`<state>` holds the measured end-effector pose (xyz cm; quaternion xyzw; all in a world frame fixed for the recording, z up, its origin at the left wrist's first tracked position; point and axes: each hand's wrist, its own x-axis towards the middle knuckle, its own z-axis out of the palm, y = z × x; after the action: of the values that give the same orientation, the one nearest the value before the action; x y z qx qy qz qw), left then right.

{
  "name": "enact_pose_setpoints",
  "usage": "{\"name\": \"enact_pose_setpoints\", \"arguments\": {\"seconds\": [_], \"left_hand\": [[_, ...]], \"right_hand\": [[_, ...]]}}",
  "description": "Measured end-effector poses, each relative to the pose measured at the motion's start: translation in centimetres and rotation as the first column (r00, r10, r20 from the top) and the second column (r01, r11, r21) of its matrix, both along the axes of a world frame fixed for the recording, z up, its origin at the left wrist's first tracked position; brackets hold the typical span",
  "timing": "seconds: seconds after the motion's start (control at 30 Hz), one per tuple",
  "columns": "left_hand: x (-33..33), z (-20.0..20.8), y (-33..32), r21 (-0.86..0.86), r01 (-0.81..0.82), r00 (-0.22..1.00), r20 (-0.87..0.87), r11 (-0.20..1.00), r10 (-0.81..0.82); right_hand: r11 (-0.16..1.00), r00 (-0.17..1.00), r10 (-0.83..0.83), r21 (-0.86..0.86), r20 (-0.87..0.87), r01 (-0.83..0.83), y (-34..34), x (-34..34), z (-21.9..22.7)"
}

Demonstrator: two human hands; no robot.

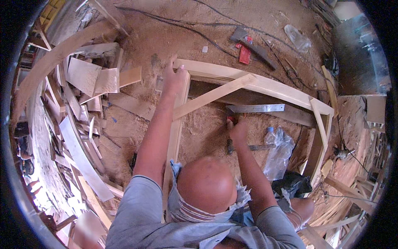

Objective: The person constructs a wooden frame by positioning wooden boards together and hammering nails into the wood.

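A pale wooden frame [215, 68] with diagonal braces at its corners lies on the dusty ground around my knees. My left hand [172, 79] grips its far left corner, thumb on top. Inside the frame, my right hand [237, 132] is closed on a small red object [232, 119], mostly hidden by the fingers, so its kind is unclear. Just beyond that hand lies a try square with a steel blade [259, 108]. A hammer [261, 147] rests on the ground below the right hand, partly covered by my forearm.
Wood offcuts [85, 79] are heaped on the left. Within the frame's right side sit a clear plastic bag [278, 155], a blue-capped bottle [270, 135] and a black bag [292, 184]. Black cables [186, 28] and a red packet [244, 54] lie beyond the frame.
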<state>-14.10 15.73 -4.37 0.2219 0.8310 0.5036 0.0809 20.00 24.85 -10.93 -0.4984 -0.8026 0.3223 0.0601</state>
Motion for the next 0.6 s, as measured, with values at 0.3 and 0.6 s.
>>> {"name": "enact_pose_setpoints", "arguments": {"seconds": [0.3,0.6], "left_hand": [[-0.6,2.6,-1.8,0.031,0.029,0.967,0.253,0.999,-0.036],[-0.8,1.7,-1.5,-0.007,0.046,0.991,0.127,0.999,-0.045]], "right_hand": [[0.9,0.889,-0.048,-0.405,-0.455,-0.158,-5.5,-10.4,3.5],[0.826,0.865,-0.019,-0.495,-0.501,-0.269,-4.4,-16.9,-0.8]]}}
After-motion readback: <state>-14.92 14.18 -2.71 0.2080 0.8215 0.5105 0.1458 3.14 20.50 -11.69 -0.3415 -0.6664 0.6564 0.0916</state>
